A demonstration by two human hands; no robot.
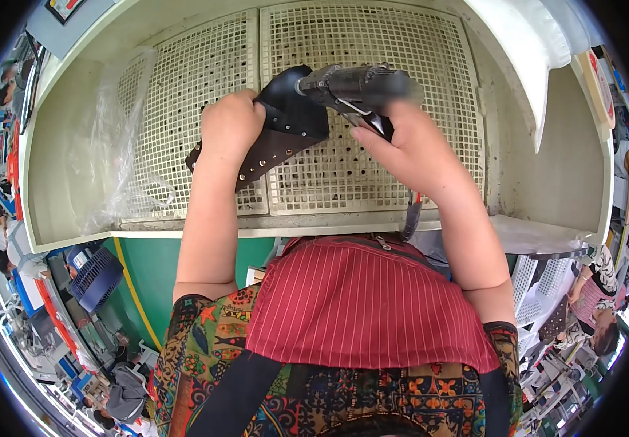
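My left hand (231, 125) is closed on the left part of a dark, studded leather piece (279, 144), which is bent so that a smooth black part curves up. Rows of small metal studs run along its brown lower band. On the other side, my right hand (418, 154) is wrapped round the grip of a black gun-shaped tool (343, 86). Its barrel points left, and its metal tip is right at the upper edge of the leather; I cannot tell whether they touch. The tool's back end is blurred.
Below both hands lies a cream perforated grid (373, 171) inside a pale, high-walled bench tray (555, 178). Clear plastic film (127, 156) lies at the left. A dark cord (412, 218) hangs over the front edge by my right forearm. A blue fan (96, 278) stands lower left.
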